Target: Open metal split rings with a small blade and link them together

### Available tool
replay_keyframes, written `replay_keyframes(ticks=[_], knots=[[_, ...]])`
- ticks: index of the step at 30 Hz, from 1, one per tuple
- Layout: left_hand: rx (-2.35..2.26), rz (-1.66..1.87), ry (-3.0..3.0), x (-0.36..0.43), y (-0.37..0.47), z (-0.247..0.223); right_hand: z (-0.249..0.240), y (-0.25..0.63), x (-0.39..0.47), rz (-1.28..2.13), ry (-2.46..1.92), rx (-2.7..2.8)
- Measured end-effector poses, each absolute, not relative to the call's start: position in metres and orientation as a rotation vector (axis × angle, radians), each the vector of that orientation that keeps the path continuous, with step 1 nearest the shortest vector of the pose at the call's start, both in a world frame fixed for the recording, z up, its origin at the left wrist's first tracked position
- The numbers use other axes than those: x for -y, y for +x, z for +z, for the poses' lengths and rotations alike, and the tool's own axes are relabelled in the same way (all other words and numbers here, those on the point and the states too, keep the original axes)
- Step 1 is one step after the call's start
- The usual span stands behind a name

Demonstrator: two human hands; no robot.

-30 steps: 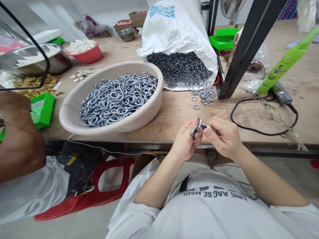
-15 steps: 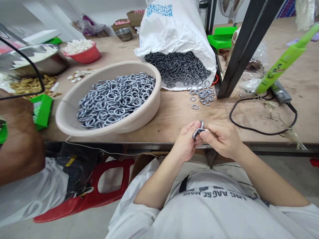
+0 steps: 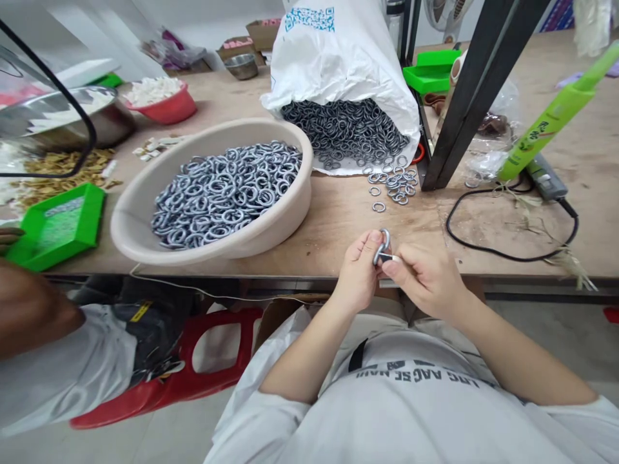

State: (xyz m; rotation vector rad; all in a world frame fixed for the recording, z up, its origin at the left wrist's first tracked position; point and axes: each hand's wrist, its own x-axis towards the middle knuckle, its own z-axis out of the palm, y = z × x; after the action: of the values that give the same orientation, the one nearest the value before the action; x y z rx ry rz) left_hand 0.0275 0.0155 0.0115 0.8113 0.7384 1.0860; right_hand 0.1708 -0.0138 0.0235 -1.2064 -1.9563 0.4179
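Observation:
My left hand [image 3: 358, 270] is closed, pinching a grey metal ring [image 3: 385, 238] between thumb and fingers at the table's front edge. Closed beside it, my right hand [image 3: 428, 277] pinches a small flat dark piece [image 3: 386, 257] with a pale end against the ring's lower part. Whether the piece passes through the ring I cannot tell. Beyond my hands lie several loose rings [image 3: 399, 183] at the mouth of a white sack [image 3: 345, 71] full of darker rings. To the left stands a beige basin [image 3: 285, 225] heaped with grey rings.
A black metal post [image 3: 464, 122] rises right of the sack. Further right are a green bottle-like object [image 3: 546, 122] and a black cable [image 3: 507, 259]. At left, a co-worker's arm [image 3: 33, 309] is near a green tray [image 3: 87, 225]; a red stool [image 3: 217, 386] stands below.
My hands have shifted slightly, and the ring now stands more upright, with the dark piece clearer below it. The co-worker's arm has drawn down and left, uncovering the green tray.

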Motion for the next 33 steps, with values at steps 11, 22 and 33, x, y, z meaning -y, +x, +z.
replay_keyframes(ticks=[11,22,33], knots=[[-0.846,1.223,1.030,-0.012,0.028,0.003,0.029,0.169,0.020,0.430,-1.282,2.047],[-0.891,1.222,1.116,-0.008,0.022,-0.002,0.022,0.163,0.018,0.490,-1.284,1.981],[-0.770,1.189,0.818,-0.030,-0.002,0.002,0.010,0.188,-0.016,0.496,-1.422,1.766]])
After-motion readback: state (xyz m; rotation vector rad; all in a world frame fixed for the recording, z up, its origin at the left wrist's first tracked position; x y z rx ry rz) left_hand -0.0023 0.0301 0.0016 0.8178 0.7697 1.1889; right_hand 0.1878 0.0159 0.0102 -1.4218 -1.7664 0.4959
